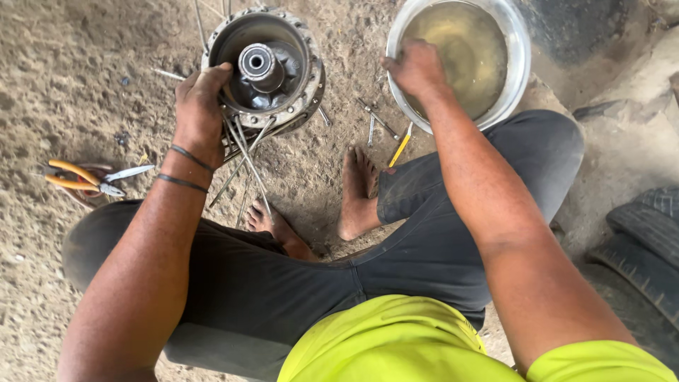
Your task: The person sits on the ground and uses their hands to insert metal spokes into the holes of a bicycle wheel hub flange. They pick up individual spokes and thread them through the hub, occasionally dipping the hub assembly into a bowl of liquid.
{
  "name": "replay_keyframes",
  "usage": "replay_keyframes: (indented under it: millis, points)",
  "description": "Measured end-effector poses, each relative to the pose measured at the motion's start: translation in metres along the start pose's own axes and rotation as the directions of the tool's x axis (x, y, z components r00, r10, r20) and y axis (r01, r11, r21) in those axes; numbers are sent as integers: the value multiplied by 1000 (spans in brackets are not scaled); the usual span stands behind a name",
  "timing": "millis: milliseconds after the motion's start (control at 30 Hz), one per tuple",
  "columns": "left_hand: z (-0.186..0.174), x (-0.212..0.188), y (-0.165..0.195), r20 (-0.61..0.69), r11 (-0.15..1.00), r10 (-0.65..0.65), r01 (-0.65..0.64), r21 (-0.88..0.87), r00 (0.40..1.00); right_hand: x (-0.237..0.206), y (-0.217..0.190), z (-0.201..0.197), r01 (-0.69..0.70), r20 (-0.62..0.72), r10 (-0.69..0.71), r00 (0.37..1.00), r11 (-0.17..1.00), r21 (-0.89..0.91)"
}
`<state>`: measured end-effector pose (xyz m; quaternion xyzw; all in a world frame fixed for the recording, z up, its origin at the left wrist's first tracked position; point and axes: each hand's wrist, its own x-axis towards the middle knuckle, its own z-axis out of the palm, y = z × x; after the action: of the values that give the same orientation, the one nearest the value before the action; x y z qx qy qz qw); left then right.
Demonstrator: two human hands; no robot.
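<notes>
Left hand [200, 106] grips the near rim of the wheel hub [265, 67], fingers curled over the edge, thumb side outside. Hub sits on the dirt ground [85, 56], open side up, axle stub in the middle, loose spokes [244, 159] fanning out beneath it toward the bare feet [357, 191]. Right hand [417, 67] is down in the steel bowl [520, 64] of murky liquid, fingers bent inward; probably closed on something small, can't tell from this angle. Bolts [375, 120] and a yellow-handled screwdriver [400, 147] lie between hub and bowl. Orange-handled pliers [88, 178] well left. Tyre [647, 255] at far right.
</notes>
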<state>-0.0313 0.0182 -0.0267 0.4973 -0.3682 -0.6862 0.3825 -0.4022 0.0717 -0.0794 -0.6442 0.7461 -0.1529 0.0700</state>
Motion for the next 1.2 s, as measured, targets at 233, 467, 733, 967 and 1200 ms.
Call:
replay_keyframes:
  millis: [233, 467, 733, 967, 1200]
  points:
    - [5, 0, -7, 36, 995, -36, 33, 90, 999, -14, -80, -23, -619, 626, 53, 778, 230, 751]
    - [9, 3, 2, 112, 798, 39, -98, 595, 993, -23, -109, 2, -426, 450, -5, 893, 312, 849]
    - [30, -41, 19, 278, 892, -251, 110, 439, 927, -14, -107, -7, -550, 493, 491, 718, -34, 834]
    - [53, -17, 21, 221, 975, 9, 41, -218, 975, -45, -170, -50, -269, 269, 230, 935, -32, 963]
    - [18, 6, 8, 7, 909, -8, 10, -416, 1000, -74, -140, -46, -166, 144, 138, 980, 160, 973]
